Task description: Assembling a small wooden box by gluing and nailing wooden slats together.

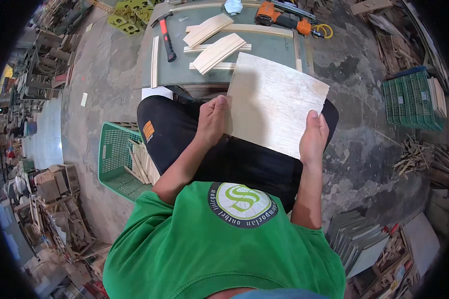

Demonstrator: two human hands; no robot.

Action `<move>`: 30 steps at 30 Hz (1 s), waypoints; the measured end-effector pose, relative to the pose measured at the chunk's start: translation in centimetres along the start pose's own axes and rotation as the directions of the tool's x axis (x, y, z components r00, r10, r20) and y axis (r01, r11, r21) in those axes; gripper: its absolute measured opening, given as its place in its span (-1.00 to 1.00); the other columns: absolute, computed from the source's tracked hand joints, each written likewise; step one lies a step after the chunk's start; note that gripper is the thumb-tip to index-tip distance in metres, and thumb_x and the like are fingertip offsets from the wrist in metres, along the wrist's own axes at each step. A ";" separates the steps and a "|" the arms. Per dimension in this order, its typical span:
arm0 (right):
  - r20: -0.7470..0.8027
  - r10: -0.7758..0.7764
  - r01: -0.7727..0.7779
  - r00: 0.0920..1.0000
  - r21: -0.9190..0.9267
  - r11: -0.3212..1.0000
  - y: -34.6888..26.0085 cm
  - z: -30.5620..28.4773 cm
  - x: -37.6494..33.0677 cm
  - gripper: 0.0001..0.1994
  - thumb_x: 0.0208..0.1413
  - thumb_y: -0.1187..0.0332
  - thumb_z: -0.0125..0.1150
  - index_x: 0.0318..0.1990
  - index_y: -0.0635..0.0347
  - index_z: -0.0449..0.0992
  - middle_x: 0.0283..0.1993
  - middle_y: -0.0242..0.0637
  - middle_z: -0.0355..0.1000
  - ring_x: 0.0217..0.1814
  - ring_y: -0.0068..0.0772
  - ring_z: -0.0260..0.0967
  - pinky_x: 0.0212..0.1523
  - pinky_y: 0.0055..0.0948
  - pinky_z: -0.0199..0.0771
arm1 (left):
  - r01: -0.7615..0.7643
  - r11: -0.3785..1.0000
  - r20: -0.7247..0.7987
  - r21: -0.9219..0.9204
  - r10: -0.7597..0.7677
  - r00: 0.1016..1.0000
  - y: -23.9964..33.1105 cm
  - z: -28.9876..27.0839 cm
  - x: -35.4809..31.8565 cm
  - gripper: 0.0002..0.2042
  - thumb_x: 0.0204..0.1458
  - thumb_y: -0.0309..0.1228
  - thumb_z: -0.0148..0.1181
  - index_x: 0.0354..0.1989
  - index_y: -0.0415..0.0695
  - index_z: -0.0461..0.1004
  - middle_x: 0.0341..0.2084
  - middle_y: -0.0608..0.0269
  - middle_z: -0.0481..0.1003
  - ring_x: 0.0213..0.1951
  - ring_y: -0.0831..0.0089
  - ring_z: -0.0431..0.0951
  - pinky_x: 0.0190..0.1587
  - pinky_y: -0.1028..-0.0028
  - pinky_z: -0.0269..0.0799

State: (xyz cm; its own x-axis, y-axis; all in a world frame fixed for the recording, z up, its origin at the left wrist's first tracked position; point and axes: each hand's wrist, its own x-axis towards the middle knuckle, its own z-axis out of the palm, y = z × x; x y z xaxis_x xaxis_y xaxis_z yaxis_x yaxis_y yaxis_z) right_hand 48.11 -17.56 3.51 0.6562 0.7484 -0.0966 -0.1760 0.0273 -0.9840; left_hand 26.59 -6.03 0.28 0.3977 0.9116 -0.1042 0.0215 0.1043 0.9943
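Note:
A pale, thin plywood sheet (274, 102) is held flat above my lap. My left hand (212, 119) grips its near left edge with the thumb on top. At the near right corner my right hand (313, 137) clasps the sheet, thumb on top as well. I sit in black trousers and a green shirt before a low green worktable (264, 47). The sheet's far edge overlaps the table's near edge.
On the worktable lie wooden slats (212, 42), a red-handled hammer (165, 37) and an orange nail gun (279, 17). A green crate (115, 162) with wood strips stands at my left, another green crate (411, 99) at the right. Stacked boards (356, 241) sit at the lower right.

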 end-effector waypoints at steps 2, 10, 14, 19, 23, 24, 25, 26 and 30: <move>-0.001 -0.033 0.033 0.999 -0.002 0.999 0.4 0.0 0.4 -0.58 0.45 0.14 -0.11 -0.04 0.39 0.51 -0.11 -0.30 0.51 -0.08 -0.61 0.34 -0.01 -0.55 0.33 | 0.209 0.946 -0.022 -0.246 -0.221 0.975 0.1 0.2 0.8 -0.53 0.40 -0.09 -0.09 -0.43 -0.23 0.43 -0.56 0.47 0.35 -0.47 0.68 0.29 -0.41 0.57 0.28; 0.130 -0.066 0.090 0.989 -0.194 0.977 1.5 0.5 -0.1 -0.59 0.43 0.13 -0.05 -0.02 0.39 0.51 -0.16 -0.37 0.52 -0.13 -0.63 0.34 -0.06 -0.57 0.35 | -0.071 0.925 -0.197 0.373 0.153 0.968 2.1 -0.4 3.6 -0.60 0.35 -0.12 0.04 -0.38 -0.25 0.41 -0.59 0.46 0.35 -0.47 0.65 0.29 -0.37 0.52 0.29; 0.175 -0.145 0.168 0.974 -0.120 0.978 1.0 1.1 -0.3 -0.59 0.43 0.15 -0.05 0.05 0.40 0.49 -0.08 -0.31 0.53 -0.08 -0.61 0.36 -0.01 -0.54 0.36 | -0.105 0.994 -0.200 0.013 0.105 0.974 -0.1 -1.6 4.9 -0.56 0.36 -0.06 -0.02 -0.38 -0.22 0.43 -0.60 0.46 0.34 -0.48 0.64 0.27 -0.42 0.53 0.25; 0.235 -0.055 0.091 0.971 -0.148 0.985 0.6 0.3 0.6 -0.56 0.45 0.15 -0.09 0.13 0.44 0.44 0.07 -0.22 0.49 0.09 -0.52 0.38 0.16 -0.49 0.31 | 0.204 0.808 -0.229 -0.552 -0.382 0.895 3.1 -0.2 4.5 -0.48 0.38 0.01 -0.11 -0.47 -0.19 0.44 -0.61 0.48 0.30 -0.52 0.70 0.21 -0.49 0.56 0.17; 0.243 -0.042 0.090 0.969 -0.190 0.978 0.5 0.4 0.2 -0.58 0.45 0.17 -0.09 0.12 0.43 0.45 0.04 -0.25 0.50 0.05 -0.56 0.37 0.12 -0.54 0.31 | -0.089 0.989 -0.248 -0.120 0.057 0.967 1.2 -1.9 4.7 -0.53 0.37 -0.05 -0.04 -0.46 -0.19 0.41 -0.61 0.48 0.31 -0.51 0.71 0.20 -0.49 0.56 0.18; 0.246 -0.043 0.101 0.968 -0.228 0.968 0.5 0.6 0.0 -0.59 0.45 0.19 -0.09 0.12 0.42 0.45 0.03 -0.27 0.50 0.03 -0.58 0.37 0.10 -0.56 0.31 | -0.144 0.973 -0.302 0.182 0.195 0.933 1.3 -1.7 5.0 -0.55 0.37 -0.07 -0.02 -0.47 -0.19 0.40 -0.61 0.48 0.31 -0.51 0.71 0.21 -0.49 0.55 0.19; 0.243 -0.043 0.101 0.969 -0.232 0.968 0.6 0.7 -0.1 -0.59 0.45 0.19 -0.09 0.12 0.42 0.45 0.03 -0.27 0.50 0.03 -0.58 0.37 0.10 -0.56 0.31 | -0.122 0.983 -0.315 0.137 0.160 0.936 1.9 -1.4 5.1 -0.58 0.38 -0.15 -0.02 -0.49 -0.19 0.37 -0.62 0.48 0.30 -0.51 0.70 0.20 -0.49 0.54 0.18; 0.231 -0.045 0.092 0.972 -0.199 0.976 0.8 0.7 -0.1 -0.61 0.45 0.20 -0.09 0.10 0.41 0.46 -0.01 -0.30 0.51 -0.01 -0.61 0.36 0.06 -0.58 0.32 | -0.122 0.984 -0.310 0.133 0.158 0.937 1.7 -1.5 5.3 -0.58 0.38 -0.15 -0.02 -0.49 -0.19 0.37 -0.62 0.48 0.30 -0.51 0.70 0.20 -0.49 0.54 0.18; 0.188 0.028 0.012 0.982 -0.207 0.978 0.7 1.3 -0.5 -0.65 0.44 0.24 -0.07 0.03 0.39 0.50 -0.10 -0.37 0.51 -0.10 -0.68 0.35 -0.03 -0.62 0.33 | -0.113 0.980 -0.386 0.163 0.169 0.907 0.6 -2.7 5.3 -0.58 0.41 -0.17 -0.10 -0.48 -0.17 0.37 -0.61 0.50 0.25 -0.52 0.68 0.17 -0.48 0.54 0.13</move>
State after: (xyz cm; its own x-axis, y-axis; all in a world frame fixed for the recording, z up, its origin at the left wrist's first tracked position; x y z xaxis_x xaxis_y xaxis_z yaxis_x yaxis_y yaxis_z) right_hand 46.73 -17.04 3.09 0.5010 0.8603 -0.0940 -0.0126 -0.1014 -0.9948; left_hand 26.26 -0.10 0.29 0.0097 0.9978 0.0652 0.1258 -0.0659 0.9899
